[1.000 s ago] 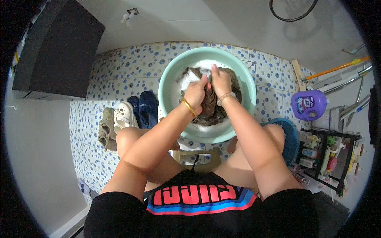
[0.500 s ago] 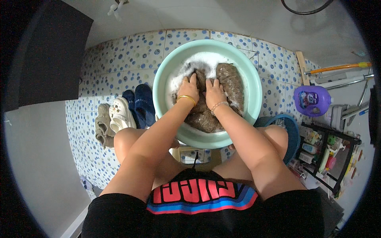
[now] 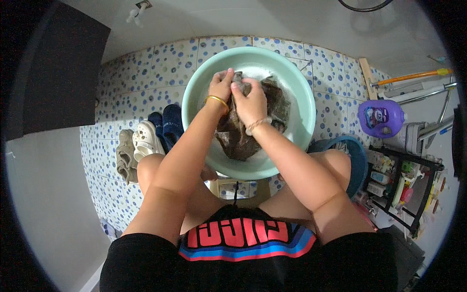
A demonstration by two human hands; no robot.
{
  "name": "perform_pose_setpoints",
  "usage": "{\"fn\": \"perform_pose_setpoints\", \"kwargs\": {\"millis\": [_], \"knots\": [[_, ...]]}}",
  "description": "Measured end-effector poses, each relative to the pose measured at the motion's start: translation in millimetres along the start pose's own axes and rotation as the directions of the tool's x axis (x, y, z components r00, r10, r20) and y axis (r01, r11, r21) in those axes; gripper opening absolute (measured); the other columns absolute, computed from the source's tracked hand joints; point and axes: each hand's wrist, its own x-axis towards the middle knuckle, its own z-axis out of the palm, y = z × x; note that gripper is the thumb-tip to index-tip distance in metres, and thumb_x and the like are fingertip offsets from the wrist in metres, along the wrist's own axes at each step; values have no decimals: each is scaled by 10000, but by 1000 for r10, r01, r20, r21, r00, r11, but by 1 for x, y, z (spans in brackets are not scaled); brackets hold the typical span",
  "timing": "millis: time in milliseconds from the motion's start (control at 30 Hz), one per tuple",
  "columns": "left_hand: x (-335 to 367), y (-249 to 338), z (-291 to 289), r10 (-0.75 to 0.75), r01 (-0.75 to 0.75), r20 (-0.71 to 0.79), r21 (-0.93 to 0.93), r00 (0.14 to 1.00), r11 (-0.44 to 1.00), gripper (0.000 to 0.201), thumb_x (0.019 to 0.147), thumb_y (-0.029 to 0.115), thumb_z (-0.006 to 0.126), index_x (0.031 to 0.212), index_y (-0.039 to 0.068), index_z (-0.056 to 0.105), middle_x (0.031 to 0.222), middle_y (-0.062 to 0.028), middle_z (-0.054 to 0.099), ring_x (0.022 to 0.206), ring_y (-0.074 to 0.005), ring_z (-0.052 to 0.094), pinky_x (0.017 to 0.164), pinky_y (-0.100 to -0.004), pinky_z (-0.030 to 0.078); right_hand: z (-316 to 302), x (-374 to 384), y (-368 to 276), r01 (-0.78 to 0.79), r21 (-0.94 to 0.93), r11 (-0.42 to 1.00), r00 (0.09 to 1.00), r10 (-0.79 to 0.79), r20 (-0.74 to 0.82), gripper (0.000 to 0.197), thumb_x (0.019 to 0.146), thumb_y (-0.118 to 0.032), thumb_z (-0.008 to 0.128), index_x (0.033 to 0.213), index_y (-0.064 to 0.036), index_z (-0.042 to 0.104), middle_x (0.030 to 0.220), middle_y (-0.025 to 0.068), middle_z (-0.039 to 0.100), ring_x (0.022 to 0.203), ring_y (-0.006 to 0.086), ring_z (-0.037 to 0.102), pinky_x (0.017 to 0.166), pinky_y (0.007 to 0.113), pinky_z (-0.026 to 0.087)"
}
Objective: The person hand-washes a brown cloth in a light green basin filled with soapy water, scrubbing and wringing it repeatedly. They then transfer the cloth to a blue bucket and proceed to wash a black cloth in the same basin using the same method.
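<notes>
A round mint-green basin (image 3: 307, 82) sits on the floor before my knees with soapy water in it. Inside lies a wet brown cloth (image 3: 238, 143), perhaps a garment; its exact kind does not show. Bunched folds of the cloth are raised near the basin's far side, gripped between both hands. My left hand (image 3: 220, 88), below a gold bracelet, is closed on the left of the bunch. My right hand (image 3: 252, 103), wearing a beaded bracelet, is closed on its right side. Part of the cloth hangs down into the water, and the fingers partly hide the bunch.
To the left stand navy slippers (image 3: 172, 124), white clogs (image 3: 147, 138) and beige sandals (image 3: 127, 155). At right are a purple detergent jug (image 3: 381, 119), a blue tub (image 3: 359, 168) by my knee and a black rack (image 3: 412, 194) of bottles. Poles (image 3: 413, 77) lean beyond the jug.
Both hands have come up from pressing the cloth with spread fingers and now grip a bunch of it together. The puffed-up cloth has flattened and shifted; the right hand has moved left.
</notes>
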Motion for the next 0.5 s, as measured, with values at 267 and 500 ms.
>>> {"fn": "perform_pose_setpoints", "kwargs": {"millis": [267,500], "knots": [[-78,13,37,-207,228,200,-90,958,969,387,868,280,428,1053,-56,475,1014,-160,533,896,-200,512,755,-328,420,-27,21,-3,92,-306,948,996,-94,9,332,823,-312,467,713,-7,538,675,181,552,651,352,536,610,426,432],[-82,40,19,-194,277,264,-323,945,905,320,840,325,468,937,27,533,935,-107,567,821,-194,523,732,-342,433,-40,-33,-36,400,-162,902,909,-367,197,246,776,-234,489,709,-10,565,695,202,567,662,332,565,615,419,448]]}}
